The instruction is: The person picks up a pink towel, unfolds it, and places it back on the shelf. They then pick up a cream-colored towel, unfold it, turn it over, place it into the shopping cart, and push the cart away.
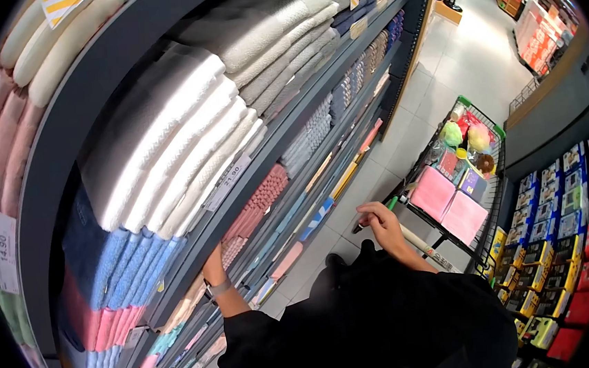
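Observation:
My left hand [214,267] reaches into a lower shelf beside small pink folded textiles [236,249], a band round its wrist. The shelf edge hides its fingers, so any hold is unclear. My right hand [381,227] is above the floor near the cart handle [415,238], its fingers loosely bent and apart, with nothing visible in them. In the cart [499,168] lie two pink folded items [433,192] and several colourful packages. White folded towels [172,124] with blue ones [131,262] below fill the shelf above my left hand.
Grey towels [274,12] are stacked at the top. A price label [228,180] reads 21.90. At the right stands a rack of boxed goods [544,233]. The tiled floor [408,85] runs toward an orange display [539,37] at the back.

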### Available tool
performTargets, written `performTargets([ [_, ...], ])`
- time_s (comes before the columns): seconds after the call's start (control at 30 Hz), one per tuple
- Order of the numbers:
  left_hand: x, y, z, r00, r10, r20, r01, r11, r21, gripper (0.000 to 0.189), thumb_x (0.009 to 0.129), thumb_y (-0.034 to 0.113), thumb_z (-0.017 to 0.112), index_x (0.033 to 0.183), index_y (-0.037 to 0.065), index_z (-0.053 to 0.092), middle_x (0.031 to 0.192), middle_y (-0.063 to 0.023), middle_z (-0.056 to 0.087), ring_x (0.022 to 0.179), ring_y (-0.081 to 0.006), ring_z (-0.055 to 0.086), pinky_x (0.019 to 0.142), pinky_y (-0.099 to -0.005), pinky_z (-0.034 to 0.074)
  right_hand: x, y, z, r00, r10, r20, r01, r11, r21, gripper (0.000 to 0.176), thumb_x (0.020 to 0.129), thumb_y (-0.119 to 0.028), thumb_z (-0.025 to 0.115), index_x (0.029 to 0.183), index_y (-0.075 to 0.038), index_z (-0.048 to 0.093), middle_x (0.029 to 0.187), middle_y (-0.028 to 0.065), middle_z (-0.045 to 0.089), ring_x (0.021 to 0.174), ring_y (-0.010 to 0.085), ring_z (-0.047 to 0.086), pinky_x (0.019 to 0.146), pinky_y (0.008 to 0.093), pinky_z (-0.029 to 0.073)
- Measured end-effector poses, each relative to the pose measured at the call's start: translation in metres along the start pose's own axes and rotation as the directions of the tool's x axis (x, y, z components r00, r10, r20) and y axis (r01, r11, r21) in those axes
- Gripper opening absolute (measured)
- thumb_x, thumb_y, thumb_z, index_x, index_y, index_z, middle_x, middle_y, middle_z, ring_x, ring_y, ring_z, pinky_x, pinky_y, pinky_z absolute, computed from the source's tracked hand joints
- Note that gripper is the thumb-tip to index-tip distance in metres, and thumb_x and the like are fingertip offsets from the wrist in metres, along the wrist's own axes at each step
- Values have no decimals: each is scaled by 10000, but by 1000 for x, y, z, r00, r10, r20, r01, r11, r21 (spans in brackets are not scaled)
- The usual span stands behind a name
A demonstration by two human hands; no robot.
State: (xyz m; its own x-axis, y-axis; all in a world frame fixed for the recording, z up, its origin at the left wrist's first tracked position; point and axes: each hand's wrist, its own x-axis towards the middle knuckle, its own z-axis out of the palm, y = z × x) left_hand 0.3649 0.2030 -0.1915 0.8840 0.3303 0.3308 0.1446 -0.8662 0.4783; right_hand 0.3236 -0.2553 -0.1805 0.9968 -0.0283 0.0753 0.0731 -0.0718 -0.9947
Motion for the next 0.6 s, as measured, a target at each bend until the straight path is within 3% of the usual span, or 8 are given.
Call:
performTargets([
  [0.07,-2,8,-2,981,-167,99,194,884,-425,260,941,137,531,1101,-40,635,1006,-227,670,909,-372,620,815,-418,473,-3,-1,-3,999,39,-32,-40,999,-12,289,894,72,414,1069,12,636,1106,119,611,827,185,670,735,290,545],
  [0.2,-27,110,-58,980,-187,68,199,942,-270,309,975,203,554,1131,-57,613,1186,-215,617,1020,-367,595,941,-382,440,-8,15,-11,997,44,-63,-49,995,-85,261,914,54,419,1061,16,632,1085,109,614,848,175,652,756,283,530],
  [0.3,-60,144,-69,990,-117,-78,87,944,-319,270,966,134,552,1159,-43,615,1250,-213,595,1069,-374,584,976,-407,424,-11,20,-23,995,4,-98,-26,976,-218,255,919,49,416,1054,17,630,1099,102,615,887,173,637,787,275,517],
  [0.37,-81,163,-64,947,179,-266,-247,935,-253,242,967,99,518,1141,-30,626,1213,-202,613,1085,-372,587,977,-438,423,-12,19,-30,990,-27,-140,-16,955,-297,254,902,54,428,1038,8,637,1101,104,617,898,181,633,788,277,511],
  [0.4,-92,170,-58,948,182,-259,-251,931,-265,242,967,99,518,1141,-30,626,1213,-202,613,1085,-372,587,977,-438,423,-13,17,-34,977,-106,-185,26,921,-389,215,889,48,465,1011,6,637,1072,113,632,878,214,639,769,301,511],
  [0.43,-103,176,-51,965,201,-169,-250,903,-350,228,952,75,522,1127,-25,630,1193,-189,623,1089,-360,591,971,-438,429,-14,16,-38,958,-187,-219,62,876,-479,177,876,42,501,984,4,637,1043,121,647,857,248,644,750,324,511],
  [0.47,-112,181,-43,970,228,-81,-240,870,-431,218,937,51,527,1112,-21,634,1173,-175,633,1092,-348,595,965,-439,436,-19,16,-41,965,-70,-252,-44,907,-419,203,841,41,513,998,-5,634,1080,130,632,911,286,628,786,340,505],
  [0.6,-130,199,0,918,377,120,-215,730,-649,233,900,35,570,1122,-13,618,1190,-163,617,1096,-342,590,956,-420,447,-40,36,-65,966,-72,-247,-94,795,-599,317,781,17,520,1085,-20,602,1149,158,585,1018,341,591,846,398,493],
])
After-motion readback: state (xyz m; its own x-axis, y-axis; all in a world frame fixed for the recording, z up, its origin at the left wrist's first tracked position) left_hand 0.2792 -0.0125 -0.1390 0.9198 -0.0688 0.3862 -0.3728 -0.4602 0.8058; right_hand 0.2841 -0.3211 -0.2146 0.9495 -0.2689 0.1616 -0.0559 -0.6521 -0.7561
